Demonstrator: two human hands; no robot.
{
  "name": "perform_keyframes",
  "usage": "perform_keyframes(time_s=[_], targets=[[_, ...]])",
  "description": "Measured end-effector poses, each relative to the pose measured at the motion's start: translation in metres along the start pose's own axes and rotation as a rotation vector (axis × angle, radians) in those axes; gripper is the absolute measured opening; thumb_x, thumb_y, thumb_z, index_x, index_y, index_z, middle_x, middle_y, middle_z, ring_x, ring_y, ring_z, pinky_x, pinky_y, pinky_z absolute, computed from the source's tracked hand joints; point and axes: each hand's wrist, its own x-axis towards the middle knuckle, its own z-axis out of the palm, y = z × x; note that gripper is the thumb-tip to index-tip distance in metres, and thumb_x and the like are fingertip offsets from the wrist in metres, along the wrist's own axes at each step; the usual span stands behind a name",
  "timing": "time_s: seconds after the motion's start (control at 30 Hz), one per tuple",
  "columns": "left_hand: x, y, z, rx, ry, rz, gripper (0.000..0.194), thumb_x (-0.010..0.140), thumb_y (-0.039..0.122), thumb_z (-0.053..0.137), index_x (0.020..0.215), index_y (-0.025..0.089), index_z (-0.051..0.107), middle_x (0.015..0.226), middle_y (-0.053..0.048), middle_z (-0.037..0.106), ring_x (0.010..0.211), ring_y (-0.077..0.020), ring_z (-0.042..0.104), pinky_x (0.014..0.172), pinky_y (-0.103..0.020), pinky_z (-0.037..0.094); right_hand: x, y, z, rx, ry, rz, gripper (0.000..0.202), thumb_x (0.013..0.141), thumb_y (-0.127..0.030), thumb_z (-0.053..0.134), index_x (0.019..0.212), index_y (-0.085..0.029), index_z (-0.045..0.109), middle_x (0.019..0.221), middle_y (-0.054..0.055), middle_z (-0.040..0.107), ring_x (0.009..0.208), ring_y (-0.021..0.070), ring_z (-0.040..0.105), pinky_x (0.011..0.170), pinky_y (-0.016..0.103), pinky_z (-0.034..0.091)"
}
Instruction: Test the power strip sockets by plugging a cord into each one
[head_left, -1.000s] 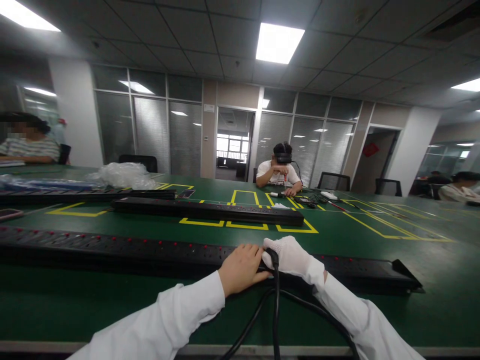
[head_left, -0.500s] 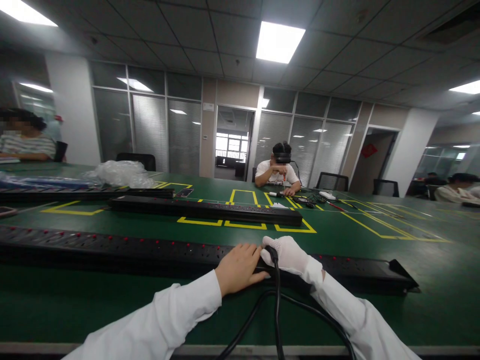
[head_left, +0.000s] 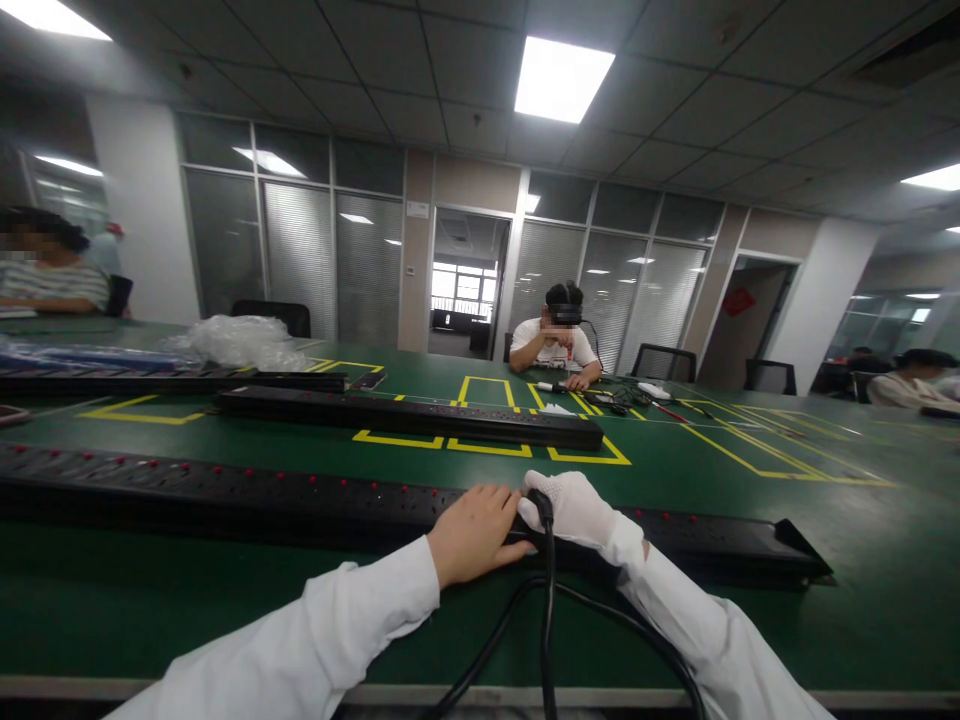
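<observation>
A long black power strip with a row of red dots along its top lies across the table in front of me. My left hand is bare and clasps the strip, fingers over the top and thumb on the near side. Close beside it, my right hand, in a white glove, is closed on a black power plug at the top of the strip. The plug's front is hidden, so I cannot tell how deep it sits. Its thick black cable hangs toward me and loops over the table edge.
Behind lies a shorter black strip. Clear plastic wrap, another dark strip and a phone are at the back left. Yellow tape marks the green table. A person sits opposite, near cables and small tools.
The view has shifted very slightly. Both hands keep their hold on the strip and the plug, with no clear movement between the frames.
</observation>
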Motion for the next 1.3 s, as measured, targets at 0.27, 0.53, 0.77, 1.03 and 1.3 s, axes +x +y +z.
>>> perform_keyframes(time_s=[0.27, 0.53, 0.77, 1.03, 1.3], targets=[[-0.0001, 0.0003, -0.0002, -0.004, 0.012, 0.001, 0.059, 0.08, 0.057, 0.028, 0.118, 0.012, 0.038, 0.094, -0.009, 0.055, 0.089, -0.0234, 0.05, 0.078, -0.035, 0.038, 0.0038, 0.0016, -0.0053, 0.098, -0.078, 0.038, 0.022, 0.079, -0.038, 0.038, 0.078, -0.021, 0.053, 0.057, -0.001, 0.054, 0.049, 0.0089, 0.045, 0.049, 0.018, 0.025], [0.0001, 0.0008, -0.0003, -0.005, 0.01, -0.009, 0.059, 0.079, 0.056, 0.032, 0.119, 0.013, 0.037, 0.095, -0.009, 0.055, 0.089, -0.0234, 0.05, 0.078, -0.036, 0.038, -0.0002, 0.0025, 0.0013, -0.044, 0.006, -0.022, 0.029, 0.081, -0.042, 0.035, 0.083, -0.02, 0.053, 0.058, 0.001, 0.056, 0.053, 0.0112, 0.049, 0.052, 0.02, 0.026], [0.0, 0.0003, 0.0009, -0.008, 0.014, -0.013, 0.06, 0.079, 0.055, 0.034, 0.121, 0.013, 0.034, 0.096, -0.009, 0.055, 0.089, -0.0237, 0.049, 0.077, -0.036, 0.039, -0.0011, 0.0011, 0.0014, -0.075, 0.01, -0.023, 0.029, 0.081, -0.042, 0.035, 0.081, -0.02, 0.053, 0.06, 0.002, 0.057, 0.054, 0.0117, 0.051, 0.052, 0.02, 0.027], [-0.0004, 0.0002, -0.0004, -0.015, 0.007, -0.008, 0.059, 0.08, 0.057, 0.029, 0.118, 0.013, 0.037, 0.095, -0.009, 0.055, 0.09, -0.0235, 0.049, 0.078, -0.036, 0.039, 0.0027, 0.0061, -0.0006, 0.073, -0.065, 0.001, 0.027, 0.081, -0.042, 0.037, 0.081, -0.021, 0.053, 0.059, 0.0, 0.056, 0.051, 0.0097, 0.048, 0.051, 0.019, 0.027], [-0.0006, 0.0006, 0.0008, -0.012, 0.013, -0.014, 0.058, 0.08, 0.056, 0.032, 0.119, 0.014, 0.035, 0.095, -0.009, 0.055, 0.09, -0.0233, 0.049, 0.078, -0.036, 0.038, 0.0008, 0.0032, 0.0004, 0.025, -0.022, 0.011, 0.029, 0.081, -0.043, 0.036, 0.082, -0.02, 0.053, 0.058, 0.001, 0.056, 0.053, 0.011, 0.05, 0.052, 0.019, 0.028]])
